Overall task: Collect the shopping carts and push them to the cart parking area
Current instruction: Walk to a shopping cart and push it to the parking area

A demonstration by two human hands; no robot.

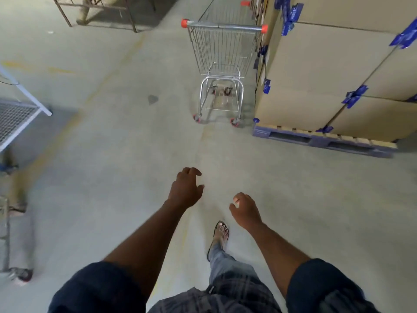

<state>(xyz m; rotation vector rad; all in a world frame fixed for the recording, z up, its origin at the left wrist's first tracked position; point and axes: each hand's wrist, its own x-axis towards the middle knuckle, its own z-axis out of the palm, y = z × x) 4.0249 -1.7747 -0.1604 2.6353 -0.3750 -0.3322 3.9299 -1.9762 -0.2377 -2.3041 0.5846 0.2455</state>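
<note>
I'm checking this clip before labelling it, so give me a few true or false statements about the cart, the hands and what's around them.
1. Both hands grip the cart handle. False: the left hand and right hand are empty, well short of the shopping cart.
2. The cart stands beside stacked cardboard boxes. True.
3. The boxes sit directly on the floor. False: they rest on a pallet.
4. The cart's handle ends have orange caps. True.
5. The cart basket is full of goods. False: it looks empty.
</note>
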